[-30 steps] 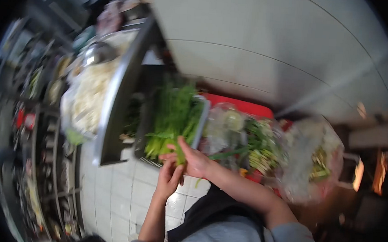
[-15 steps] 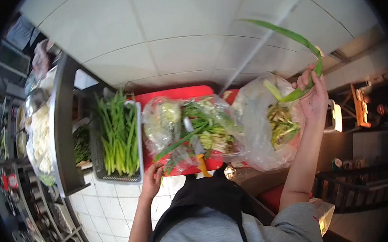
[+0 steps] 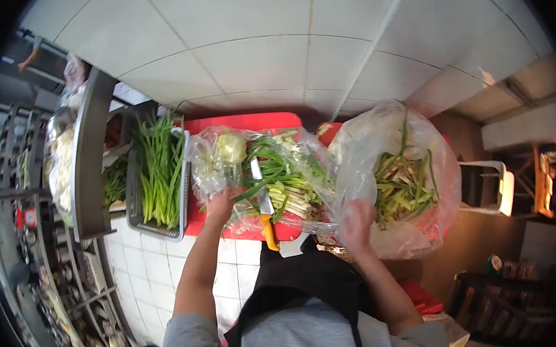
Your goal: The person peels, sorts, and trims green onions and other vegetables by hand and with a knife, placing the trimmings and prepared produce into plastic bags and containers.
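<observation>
My left hand (image 3: 221,203) is at the lower edge of a clear plastic bag (image 3: 202,149), beside a green onion leaf; its fingers are hard to make out. Blurred by motion, my right hand (image 3: 357,223) is against the left side of a big clear bag holding green and yellow vegetable scraps (image 3: 406,189). Between my hands, trimmed green onions (image 3: 292,197) lie on plastic over a red board (image 3: 256,120). A knife with a yellow handle (image 3: 269,232) rests beside them, its blade pointing away from me. A pale round vegetable (image 3: 231,149) sits in the plastic at left.
Left of the board stands a grey basket (image 3: 184,199) of long green onions (image 3: 159,171). Further left are a metal-edged counter (image 3: 95,161) with white shredded food (image 3: 63,168) and crowded shelves. A tiled wall rises behind; a white stool (image 3: 504,188) is at right.
My right hand has come down from the upper right to the scrap bag, and the long leaf it held is no longer seen in it. My left hand has moved up slightly onto the plastic.
</observation>
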Demonstrator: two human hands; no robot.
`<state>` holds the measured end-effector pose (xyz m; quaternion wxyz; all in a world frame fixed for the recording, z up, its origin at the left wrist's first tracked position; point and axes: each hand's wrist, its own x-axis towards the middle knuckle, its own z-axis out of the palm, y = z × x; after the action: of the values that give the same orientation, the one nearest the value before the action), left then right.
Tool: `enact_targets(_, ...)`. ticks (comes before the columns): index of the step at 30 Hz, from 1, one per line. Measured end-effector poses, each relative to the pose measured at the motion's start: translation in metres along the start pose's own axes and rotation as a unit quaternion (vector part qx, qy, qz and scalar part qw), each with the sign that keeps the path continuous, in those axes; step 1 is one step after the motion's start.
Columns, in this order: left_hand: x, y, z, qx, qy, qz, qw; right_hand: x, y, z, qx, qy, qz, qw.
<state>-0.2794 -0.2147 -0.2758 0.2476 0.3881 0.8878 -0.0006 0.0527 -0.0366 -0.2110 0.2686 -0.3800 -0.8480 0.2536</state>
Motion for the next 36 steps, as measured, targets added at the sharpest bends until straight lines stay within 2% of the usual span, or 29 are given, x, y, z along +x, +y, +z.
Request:
enact_targets(3,0.008,0.001,-0.025,-0.051,-0.052,0.009,0.997,-0.024,-0.023,0.024,0.099,-0.230,-0.143,0.958)
enact_targets(6,0.013,-0.020,-0.043,-0.126,0.075,0.090,0.985,-0.027,0.005,0.063,0.059,-0.308,-0.142,0.939)
enact_targets(7,0.009,-0.019,-0.059,-0.135,0.100,0.086,0.982,-0.018,0.024,0.072,0.114,-0.321,-0.106,0.934)
enact_targets(9,0.002,-0.018,-0.091,-0.139,0.148,0.098,0.974,0.008,0.051,0.085,0.140,-0.263,-0.048,0.953)
enact_targets(12,0.004,-0.024,-0.115,-0.124,0.149,0.092,0.977,0.038,0.063,0.101,0.180,-0.303,0.023,0.936)
enact_targets(15,0.013,-0.004,-0.093,0.093,0.265,0.032,0.959,0.021,0.061,0.147,0.139,-0.402,-0.018,0.905)
enact_targets(16,0.021,0.005,-0.073,0.184,0.277,-0.027,0.943,0.016,0.064,0.153,0.124,-0.374,-0.027,0.919)
enact_targets(17,0.028,0.015,-0.049,0.193,0.259,-0.038,0.945,0.013,0.067,0.158,0.108,-0.344,-0.038,0.932)
enact_targets(18,0.022,0.037,-0.042,0.195,0.173,0.015,0.965,0.016,0.069,0.162,0.092,-0.313,-0.050,0.944)
enact_targets(19,0.023,0.047,-0.004,0.221,0.149,0.042,0.963,0.025,0.073,0.161,0.076,-0.270,-0.011,0.960)
enact_targets(20,0.010,0.061,0.006,0.158,0.141,0.165,0.963,0.036,0.083,0.156,0.062,-0.227,0.027,0.971)
enact_targets(22,-0.015,0.075,0.050,0.110,0.071,0.172,0.976,0.064,0.106,0.145,0.040,-0.170,0.093,0.980)
enact_targets(23,-0.028,0.082,0.069,0.016,0.016,0.087,0.996,0.076,0.114,0.142,0.034,-0.155,0.121,0.980)
enact_targets(24,-0.045,0.087,0.077,-0.039,-0.041,0.006,0.998,0.079,0.108,0.142,0.040,-0.133,0.098,0.985)
enact_targets(25,-0.056,0.087,0.095,-0.067,-0.027,-0.037,0.997,0.082,0.100,0.141,0.047,-0.110,0.074,0.990)
enact_targets(26,-0.069,0.076,0.126,-0.082,0.071,-0.021,0.994,0.083,0.092,0.143,0.054,-0.086,0.051,0.994)
enact_targets(27,-0.077,0.080,0.125,-0.156,0.032,-0.081,0.984,0.069,0.085,0.153,0.114,-0.142,0.073,0.980)
enact_targets(28,-0.084,0.084,0.123,-0.229,-0.010,-0.139,0.963,0.054,0.068,0.156,0.100,-0.239,0.066,0.963)
enact_targets(30,-0.083,0.064,0.175,-0.285,0.036,-0.104,0.952,0.026,0.013,0.145,0.105,-0.422,0.089,0.896)
enact_targets(31,-0.079,0.057,0.192,-0.313,0.058,-0.084,0.944,-0.006,0.018,0.167,0.107,-0.489,0.094,0.860)
enact_targets(32,-0.077,0.056,0.186,-0.339,0.016,-0.101,0.935,-0.010,-0.003,0.158,0.067,-0.549,0.018,0.833)
enact_targets(34,-0.075,0.054,0.165,-0.388,-0.070,-0.134,0.909,-0.072,0.013,0.207,0.103,-0.536,0.076,0.835)
enact_targets(36,-0.083,0.061,0.149,-0.379,-0.102,-0.139,0.909,-0.087,0.013,0.228,0.235,-0.568,0.252,0.748)
